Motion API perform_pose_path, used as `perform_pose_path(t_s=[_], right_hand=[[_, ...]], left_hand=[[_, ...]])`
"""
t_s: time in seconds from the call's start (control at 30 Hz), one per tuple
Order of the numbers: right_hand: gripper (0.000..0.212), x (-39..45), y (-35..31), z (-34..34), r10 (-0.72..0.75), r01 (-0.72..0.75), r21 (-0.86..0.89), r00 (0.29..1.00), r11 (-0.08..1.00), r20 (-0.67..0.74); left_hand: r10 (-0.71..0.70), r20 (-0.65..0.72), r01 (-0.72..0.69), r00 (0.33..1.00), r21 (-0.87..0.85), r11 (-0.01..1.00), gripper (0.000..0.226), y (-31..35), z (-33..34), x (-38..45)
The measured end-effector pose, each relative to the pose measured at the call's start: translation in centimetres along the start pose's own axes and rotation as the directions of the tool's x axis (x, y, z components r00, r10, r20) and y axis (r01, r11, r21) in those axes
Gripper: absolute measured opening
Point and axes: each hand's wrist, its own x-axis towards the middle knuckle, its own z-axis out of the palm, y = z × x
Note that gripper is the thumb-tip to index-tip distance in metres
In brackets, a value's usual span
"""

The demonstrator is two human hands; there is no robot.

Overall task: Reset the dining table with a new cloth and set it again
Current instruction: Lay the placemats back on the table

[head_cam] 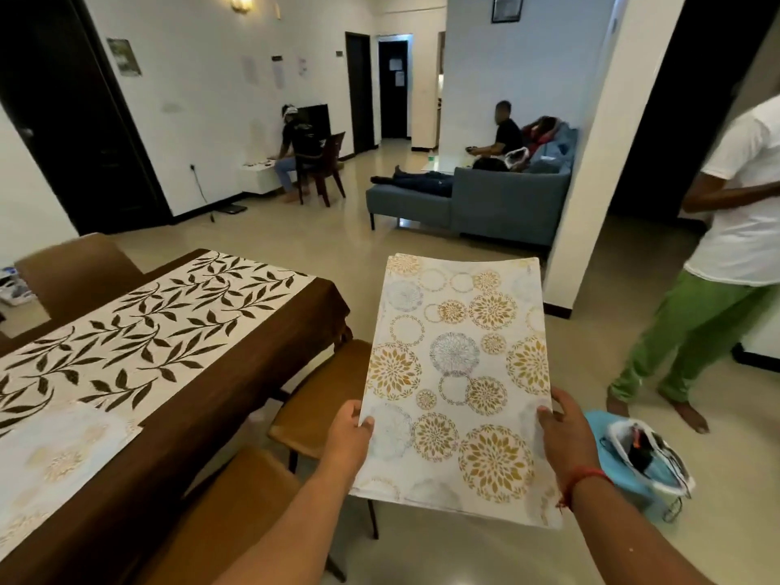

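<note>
Placemats (458,373), a floral stack, are held level in the air beside the dining table (236,373); the left hand (350,432) and right hand (563,432) each pinch a side edge; the brown cloth (270,348) and leaf runner (139,331) look already laid; one mat (55,453) lies near; the others appear still to be placed.

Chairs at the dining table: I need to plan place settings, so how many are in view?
3: one at the far side, two along the near side, tucked in. Others may be out of frame.
</note>
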Motion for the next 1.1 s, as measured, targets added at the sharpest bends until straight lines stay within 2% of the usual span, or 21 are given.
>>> perform_pose_path(t_s=[0.17,0.5,0.7,0.87,1.1], right_hand=[[0.037,9.1,0.6,1.1,0.004,-0.004,-0.030,1.000,1.000,0.003],[0.038,31.0,-4.8,3.6,0.013,-0.011,0.045,0.998,0.999,-0.065],[0.037,44.5,-6.6,5.2,0.101,-0.099,0.077,0.994,0.992,-0.029],[0.036,60.2,-8.8,9.3,0.041,-0.047,0.091,0.996,0.995,0.074],[0.032,78.0,-14.3,18.4,0.048,-0.058,0.014,0.922,0.998,0.385]], left_hand=[[-0.063,0.036,0.065,0.997,-0.058,0.996,0.009,2.8,3.3,6.7],[-0.102,0.127,0.123,0.987,-0.173,0.977,0.012,12.7,11.9,29.6],[-0.127,0.181,0.173,0.975,-0.265,0.949,0.015,17.3,17.0,42.5],[-0.148,0.110,0.177,0.983,-0.345,0.922,0.024,20.4,21.6,55.2],[-0.268,-0.149,0.173,0.952,-0.460,0.871,0.018,24.1,23.1,68.6]])
